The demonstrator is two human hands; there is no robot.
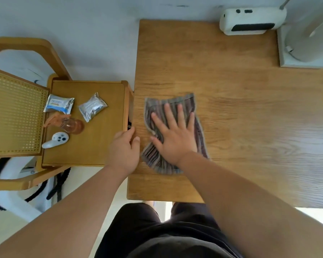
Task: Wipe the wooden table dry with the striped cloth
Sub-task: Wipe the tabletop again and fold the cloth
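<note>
The striped cloth (154, 157), grey with brown and purple stripes, lies rumpled on the left part of the wooden table (241, 112). My right hand (172, 135) presses flat on top of the cloth with fingers spread. My left hand (124, 148) curls around the table's left edge, thumb on top, just left of the cloth. The cloth's middle is hidden under my right hand.
A wooden chair (86, 127) stands left of the table; its seat holds two foil packets (92, 107), an orange spray bottle (69, 124) and a white controller (56, 139). A white device (252, 21) and a white stand base (302, 49) sit at the table's far right.
</note>
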